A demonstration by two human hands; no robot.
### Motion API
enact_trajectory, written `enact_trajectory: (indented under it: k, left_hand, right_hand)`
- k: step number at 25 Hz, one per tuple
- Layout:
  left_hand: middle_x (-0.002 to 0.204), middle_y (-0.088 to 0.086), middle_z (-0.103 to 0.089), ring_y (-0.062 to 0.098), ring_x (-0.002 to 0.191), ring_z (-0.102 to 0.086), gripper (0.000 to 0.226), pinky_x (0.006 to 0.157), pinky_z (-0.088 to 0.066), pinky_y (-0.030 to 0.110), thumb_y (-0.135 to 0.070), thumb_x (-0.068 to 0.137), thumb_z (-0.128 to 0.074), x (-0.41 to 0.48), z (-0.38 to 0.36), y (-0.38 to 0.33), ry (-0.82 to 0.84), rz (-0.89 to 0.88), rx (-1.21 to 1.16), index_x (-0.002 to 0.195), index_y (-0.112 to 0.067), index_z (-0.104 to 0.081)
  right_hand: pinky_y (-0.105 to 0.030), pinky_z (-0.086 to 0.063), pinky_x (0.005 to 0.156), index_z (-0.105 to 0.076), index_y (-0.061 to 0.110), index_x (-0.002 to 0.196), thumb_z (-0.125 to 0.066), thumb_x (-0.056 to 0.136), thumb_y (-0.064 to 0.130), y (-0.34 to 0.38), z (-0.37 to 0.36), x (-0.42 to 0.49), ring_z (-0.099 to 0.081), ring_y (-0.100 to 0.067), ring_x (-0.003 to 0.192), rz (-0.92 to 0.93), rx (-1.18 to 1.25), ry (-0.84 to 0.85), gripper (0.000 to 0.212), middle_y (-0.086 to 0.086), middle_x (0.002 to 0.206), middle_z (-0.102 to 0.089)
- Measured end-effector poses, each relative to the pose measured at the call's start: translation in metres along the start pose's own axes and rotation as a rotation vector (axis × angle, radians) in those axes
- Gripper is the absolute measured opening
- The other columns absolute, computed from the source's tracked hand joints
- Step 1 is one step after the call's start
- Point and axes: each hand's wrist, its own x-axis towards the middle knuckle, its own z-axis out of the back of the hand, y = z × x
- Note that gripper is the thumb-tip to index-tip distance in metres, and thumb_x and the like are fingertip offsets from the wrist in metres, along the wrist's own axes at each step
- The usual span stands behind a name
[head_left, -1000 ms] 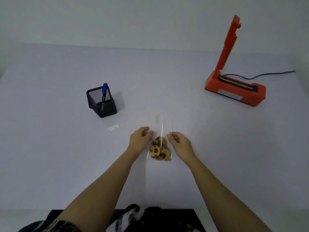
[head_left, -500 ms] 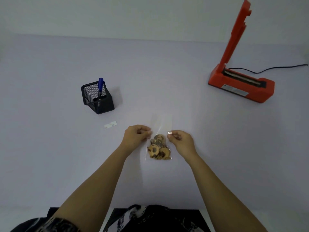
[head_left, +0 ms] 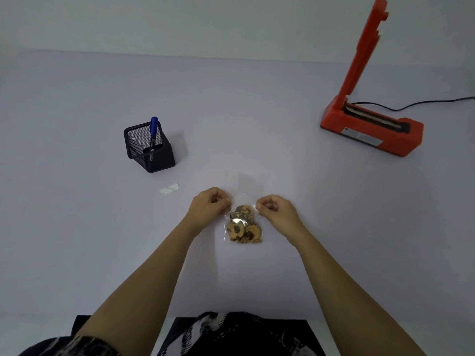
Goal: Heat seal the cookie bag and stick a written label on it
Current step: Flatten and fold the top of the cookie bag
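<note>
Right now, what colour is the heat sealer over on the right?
Orange-red, base and raised arm alike: heat sealer, with a black cord behind it. The head view shows it.

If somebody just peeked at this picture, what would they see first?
Probably the bright orange heat sealer at the far right, its arm lifted high. Next, the clear cookie bag in the middle, pinched at its sides by the left hand and right hand. A blue marker stands in a black mesh cup at the left.

1 black mesh holder (head_left: 160, 160) is standing upright on the pale table (head_left: 77, 240), off to my left — a plain wall (head_left: 205, 21) is running behind, and my dark patterned shirt (head_left: 239, 335) is showing below.
</note>
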Motion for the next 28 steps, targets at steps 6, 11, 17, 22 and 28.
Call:
enact_trajectory:
  k: [6, 11, 17, 22, 28]
  left_hand:
    - [0.079, 0.007, -0.070, 0.016, 0.073, -0.065, 0.020, 0.068, -0.052, 0.025, -0.023, 0.077, -0.074, 0.001, -0.003, -0.004, 0.090, -0.044, -0.019, 0.078, -0.011, -0.058]
    - [0.071, 0.005, -0.065, 0.013, 0.068, -0.064, 0.021, 0.062, -0.051, 0.017, -0.007, 0.079, -0.071, 0.001, -0.005, -0.011, 0.151, -0.018, -0.183, 0.095, -0.011, -0.059]
    - [0.075, 0.004, -0.064, 0.010, 0.070, -0.061, 0.014, 0.063, -0.051, 0.014, -0.004, 0.079, -0.070, 0.003, -0.004, -0.013, 0.207, -0.033, -0.137, 0.091, -0.009, -0.068]
    - [0.077, 0.002, -0.074, 0.012, 0.076, -0.067, 0.016, 0.072, -0.053, 0.019, -0.010, 0.078, -0.072, 0.004, 0.005, -0.003, 0.242, -0.019, -0.130, 0.093, -0.015, -0.072]
    - [0.085, 0.005, -0.072, 0.011, 0.077, -0.065, 0.012, 0.072, -0.049, 0.018, -0.014, 0.083, -0.068, 0.005, 0.004, -0.001, 0.214, -0.036, -0.072, 0.094, -0.013, -0.073]
  right_hand:
    - [-0.023, -0.048, 0.077, -0.062, 0.017, 0.091, -0.062, 0.086, 0.016, 0.000, -0.003, 0.002, -0.061, -0.017, 0.085, 0.039, -0.021, 0.018, 0.005, -0.001, 0.087, -0.066]
    - [-0.025, -0.048, 0.077, -0.063, 0.024, 0.105, -0.065, 0.082, 0.023, 0.004, -0.002, 0.002, -0.060, -0.013, 0.081, -0.017, 0.072, 0.056, 0.023, 0.003, 0.082, -0.062]
    - [-0.019, -0.046, 0.070, -0.070, 0.021, 0.077, -0.073, 0.078, 0.025, 0.014, 0.001, 0.005, -0.061, -0.007, 0.077, -0.038, -0.030, 0.135, 0.005, 0.009, 0.076, -0.068]
    - [-0.023, -0.052, 0.079, -0.074, 0.023, 0.082, -0.076, 0.074, 0.029, 0.009, 0.010, 0.008, -0.063, -0.009, 0.083, -0.110, -0.016, 0.186, 0.010, 0.003, 0.086, -0.072]
    - [-0.021, -0.049, 0.087, -0.071, 0.016, 0.101, -0.071, 0.080, 0.020, 0.000, 0.006, 0.005, -0.062, -0.007, 0.099, -0.092, 0.097, 0.178, 0.021, 0.003, 0.101, -0.070]
